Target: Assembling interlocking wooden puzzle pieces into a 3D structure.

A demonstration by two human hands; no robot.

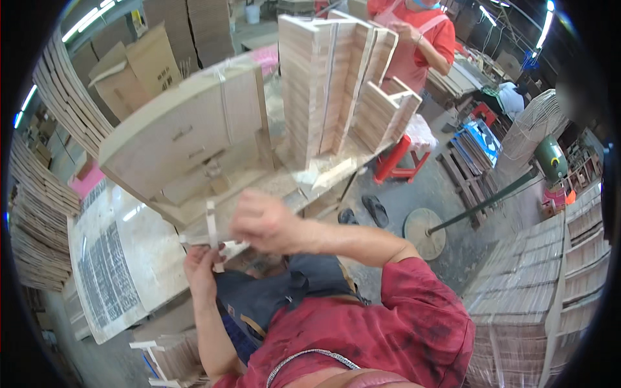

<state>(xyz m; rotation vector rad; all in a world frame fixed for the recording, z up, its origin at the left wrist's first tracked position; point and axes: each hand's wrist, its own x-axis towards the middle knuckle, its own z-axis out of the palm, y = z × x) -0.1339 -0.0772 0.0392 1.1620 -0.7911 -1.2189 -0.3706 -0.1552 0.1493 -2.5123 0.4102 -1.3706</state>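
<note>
My left hand [202, 266] is closed at the table's near edge, its thumb and fingers pinching a narrow pale strip [211, 223] that stands nearly upright. Just right of the strip, my right hand [264, 223] is raised in a fist, blurred by motion; whatever it may hold is hidden. Beyond both hands stands a large wooden panel [187, 132] with a curved top and a frame around it. A small wooden block [220, 183] lies close to its base.
Stacked wood-grain boards [301, 90] stand on the table's right half. Across it is a person in a red shirt [420, 39]. A red stool [404, 161], sandals [375, 211] and a standing fan [550, 158] are to the right. Cardboard boxes [139, 74] are at the back left.
</note>
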